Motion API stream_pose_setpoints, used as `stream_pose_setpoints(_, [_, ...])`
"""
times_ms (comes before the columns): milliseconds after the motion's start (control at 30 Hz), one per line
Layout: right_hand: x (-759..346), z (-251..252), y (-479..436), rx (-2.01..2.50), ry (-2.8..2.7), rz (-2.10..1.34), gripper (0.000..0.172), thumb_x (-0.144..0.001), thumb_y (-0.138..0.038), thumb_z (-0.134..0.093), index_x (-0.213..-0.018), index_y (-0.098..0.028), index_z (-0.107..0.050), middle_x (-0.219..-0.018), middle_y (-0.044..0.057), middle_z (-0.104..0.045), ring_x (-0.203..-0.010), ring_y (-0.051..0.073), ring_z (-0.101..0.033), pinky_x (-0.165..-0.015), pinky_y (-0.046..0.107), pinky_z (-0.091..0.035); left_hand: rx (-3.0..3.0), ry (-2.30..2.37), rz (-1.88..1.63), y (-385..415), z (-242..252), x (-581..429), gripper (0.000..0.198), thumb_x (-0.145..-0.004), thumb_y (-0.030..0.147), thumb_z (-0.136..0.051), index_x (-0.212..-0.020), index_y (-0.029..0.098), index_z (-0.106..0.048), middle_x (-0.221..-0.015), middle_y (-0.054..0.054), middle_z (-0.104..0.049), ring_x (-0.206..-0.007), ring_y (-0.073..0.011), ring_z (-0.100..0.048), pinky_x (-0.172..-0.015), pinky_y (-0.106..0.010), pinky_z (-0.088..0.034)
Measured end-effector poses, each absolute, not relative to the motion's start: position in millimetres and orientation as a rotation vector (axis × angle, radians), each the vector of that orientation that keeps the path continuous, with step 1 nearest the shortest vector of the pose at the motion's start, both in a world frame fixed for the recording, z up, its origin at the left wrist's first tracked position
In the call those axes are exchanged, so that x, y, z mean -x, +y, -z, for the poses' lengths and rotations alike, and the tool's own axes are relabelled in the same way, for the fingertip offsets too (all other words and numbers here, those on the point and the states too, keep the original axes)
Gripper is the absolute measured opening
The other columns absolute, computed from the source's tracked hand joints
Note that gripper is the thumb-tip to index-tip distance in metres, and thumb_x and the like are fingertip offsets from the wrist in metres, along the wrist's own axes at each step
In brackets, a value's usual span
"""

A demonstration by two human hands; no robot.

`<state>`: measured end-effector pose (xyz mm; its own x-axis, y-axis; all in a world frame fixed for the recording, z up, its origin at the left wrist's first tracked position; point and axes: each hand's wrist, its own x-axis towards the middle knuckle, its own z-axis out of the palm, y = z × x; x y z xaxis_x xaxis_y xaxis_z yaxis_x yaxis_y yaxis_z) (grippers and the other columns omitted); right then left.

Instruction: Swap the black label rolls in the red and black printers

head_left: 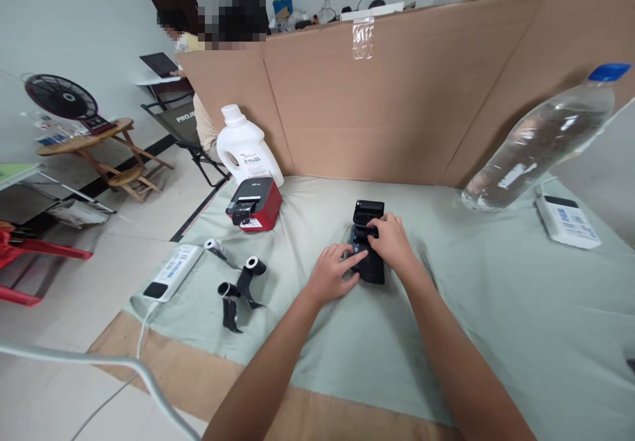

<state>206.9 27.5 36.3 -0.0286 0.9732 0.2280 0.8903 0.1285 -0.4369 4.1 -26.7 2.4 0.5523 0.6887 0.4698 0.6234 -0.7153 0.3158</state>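
Observation:
A small dark printer (368, 211) lies on the green cloth with its lid raised at the far side. In its compartment sits a black paper roll (367, 231), partly covered by fingers, and a wide black strip (376, 272) runs toward me over the printer's body. My right hand (391, 241) is closed at the roll's right end, fingertips bent over it. From the left, my left hand (331, 274) rests with fingers spread, its index finger stretched onto the strip and its thumb by the near left edge. Most of the printer's body is hidden.
Loose label rolls (255, 266) with trailing black strips lie left. Behind them stand a red-and-black printer (268, 204) and a white jug (251, 147). A cardboard wall (367, 110) closes the back. A water bottle (540, 143) leans right; white power strips (178, 270) flank the cloth.

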Motion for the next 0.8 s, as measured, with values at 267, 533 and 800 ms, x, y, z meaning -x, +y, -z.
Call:
stream_pose_setpoints(267, [-216,-37,37,1.525,-1.511,-0.397,0.050,-0.090,-0.036,-0.053,-0.135,-0.017,-0.050,-0.130,0.018,-0.058,-0.092,0.024,-0.058,-0.091,0.043,-0.048,-2.759,1.062,-0.926,-24,-2,-3,0.039,-0.094,0.019,-0.051,-0.125,0.035,-0.070,-0.101,-0.006,-0.064,-0.091,-0.0179,-0.058,-0.082,-0.034,-0.047])
stream_pose_setpoints(533, [-231,-66,28,1.488,-1.721,-0.711,0.019,-0.085,-0.029,-0.057,-0.096,-0.020,-0.070,-0.107,0.008,-0.062,-0.085,0.019,-0.060,-0.086,0.036,-0.049,-2.749,0.898,-1.015,-26,0,0,0.038,-0.090,0.017,-0.048,-0.115,0.029,-0.074,-0.082,-0.003,-0.066,-0.071,-0.0138,-0.058,-0.068,-0.030,-0.045])
stream_pose_setpoints(800, [-221,-65,17,1.746,-1.860,-0.754,0.033,-0.082,-0.021,-0.065,-0.115,-0.021,-0.066,-0.116,0.009,-0.050,-0.098,0.020,-0.059,-0.096,0.035,-0.046,-2.794,0.809,-1.018,-25,0,-1,0.033,-0.088,0.018,-0.052,-0.110,0.026,-0.075,-0.078,-0.002,-0.068,-0.067,-0.0131,-0.059,-0.065,-0.029,-0.045])
